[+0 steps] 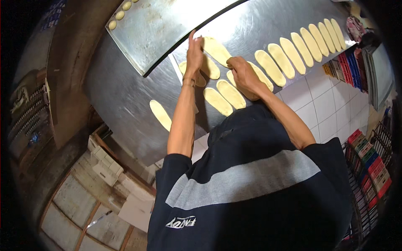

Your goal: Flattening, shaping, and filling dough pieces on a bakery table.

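A long flat oval of dough stretches between my hands over the metal table. My left hand is closed at its far left end, with one finger sticking up. At the near right end my right hand pinches the dough, its fingertips partly hidden. More dough ovals lie around: one beside my left hand, two close to my body, and others partly covered by my right hand and forearm. A lone oval lies left of my left forearm.
A row of several dough ovals runs to the far right. At the upper left a metal tray carries small dough balls along its edge. A crate of colourful packets stands low right; a pink cloth lies at the table's far right.
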### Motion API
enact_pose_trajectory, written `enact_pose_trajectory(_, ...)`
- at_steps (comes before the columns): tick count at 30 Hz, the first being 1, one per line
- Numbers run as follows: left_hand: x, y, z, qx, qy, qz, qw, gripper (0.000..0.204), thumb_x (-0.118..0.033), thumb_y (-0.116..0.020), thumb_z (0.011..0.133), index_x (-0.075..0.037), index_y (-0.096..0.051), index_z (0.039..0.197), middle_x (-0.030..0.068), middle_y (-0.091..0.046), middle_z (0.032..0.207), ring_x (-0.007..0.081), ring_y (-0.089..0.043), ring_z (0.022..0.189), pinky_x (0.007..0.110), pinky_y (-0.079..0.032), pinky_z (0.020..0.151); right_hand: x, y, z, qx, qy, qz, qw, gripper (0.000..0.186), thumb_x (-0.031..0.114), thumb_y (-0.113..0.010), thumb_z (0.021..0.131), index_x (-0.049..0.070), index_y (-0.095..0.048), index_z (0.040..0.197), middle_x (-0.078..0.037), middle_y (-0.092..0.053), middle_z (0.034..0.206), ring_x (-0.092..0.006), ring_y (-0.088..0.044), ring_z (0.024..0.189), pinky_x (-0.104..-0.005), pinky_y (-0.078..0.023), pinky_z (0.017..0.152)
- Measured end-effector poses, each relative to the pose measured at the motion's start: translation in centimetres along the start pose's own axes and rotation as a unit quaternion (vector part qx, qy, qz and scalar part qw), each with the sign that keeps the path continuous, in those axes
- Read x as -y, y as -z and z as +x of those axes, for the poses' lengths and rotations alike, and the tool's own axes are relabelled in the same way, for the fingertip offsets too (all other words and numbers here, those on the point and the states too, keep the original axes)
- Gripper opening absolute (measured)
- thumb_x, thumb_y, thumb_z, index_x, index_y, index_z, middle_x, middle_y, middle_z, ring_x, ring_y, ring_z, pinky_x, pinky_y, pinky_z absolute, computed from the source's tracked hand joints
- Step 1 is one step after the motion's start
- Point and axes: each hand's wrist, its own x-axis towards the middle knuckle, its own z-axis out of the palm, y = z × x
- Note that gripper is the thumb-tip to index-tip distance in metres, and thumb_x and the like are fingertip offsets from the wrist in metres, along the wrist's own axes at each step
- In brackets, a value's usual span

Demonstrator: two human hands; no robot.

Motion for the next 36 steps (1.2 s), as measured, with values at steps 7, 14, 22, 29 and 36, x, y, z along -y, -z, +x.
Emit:
enact_pose_trajectory(7, 7.1, 7.6, -14.4, -0.206, -0.016, -0.199, 0.958, 0.042, -0.020, -0.039, 0.116, 0.004, -0.048, 0.149, 0.0210, -0.057, 0.148, 0.0292, -0.054, 0.140, 0.039, -0.043, 0.117, 3.4, -0.5, -2.0, 0.058, 0.043, -0.167, 0.983, 0.036, -0.001, -0.060, 0.089, -0.006, -0.069, 0.124, -0.027, -0.063, 0.140, -0.0442, -0.056, 0.134, -0.0444, -0.047, 0.111)
enact_pose_trajectory(14, 17.0, 17.0, -33.6, -0.356, 0.154, -0.213, 0.897, 0.033, -0.010, -0.051, 0.110, 0.005, -0.058, 0.139, 0.0184, -0.072, 0.122, 0.0206, -0.071, 0.099, 0.029, -0.060, 0.085, 13.6, -12.4, -3.8, 0.303, 0.046, 0.006, 0.952, 0.043, 0.001, -0.068, 0.084, 0.000, -0.068, 0.127, -0.024, -0.072, 0.117, -0.0422, -0.070, 0.105, -0.0491, -0.057, 0.091)
enact_pose_trajectory(22, 18.6, 21.5, -38.9, -0.401, 0.164, -0.217, 0.875, 0.033, -0.013, -0.052, 0.110, 0.005, -0.062, 0.135, 0.0183, -0.073, 0.121, 0.0189, -0.072, 0.098, 0.028, -0.059, 0.084, 18.0, -30.2, -8.3, 0.367, 0.178, -0.121, 0.905, 0.036, 0.013, -0.058, 0.094, 0.010, -0.058, 0.130, -0.022, -0.073, 0.083, -0.0445, -0.072, 0.079, -0.0553, -0.053, 0.067)
enact_pose_trajectory(29, 17.0, 20.4, -35.3, -0.345, 0.091, -0.196, 0.913, 0.031, -0.011, -0.049, 0.112, 0.003, -0.062, 0.136, 0.0167, -0.073, 0.124, 0.0178, -0.072, 0.100, 0.028, -0.058, 0.088, 19.6, -24.6, -5.0, 0.244, 0.106, 0.060, 0.962, 0.023, 0.007, -0.060, 0.094, 0.004, -0.060, 0.116, -0.022, -0.071, 0.082, -0.0415, -0.070, 0.074, -0.0499, -0.053, 0.066)
enact_pose_trajectory(36, 16.6, 16.7, -30.8, -0.293, 0.121, -0.167, 0.934, 0.030, -0.008, -0.051, 0.110, 0.004, -0.065, 0.134, 0.0156, -0.073, 0.124, 0.0164, -0.071, 0.099, 0.028, -0.059, 0.084, 19.8, -6.7, -5.1, 0.050, 0.148, 0.096, 0.983, 0.021, 0.003, -0.074, 0.089, -0.001, -0.069, 0.108, -0.015, -0.074, 0.096, -0.0293, -0.073, 0.087, -0.0370, -0.056, 0.077)
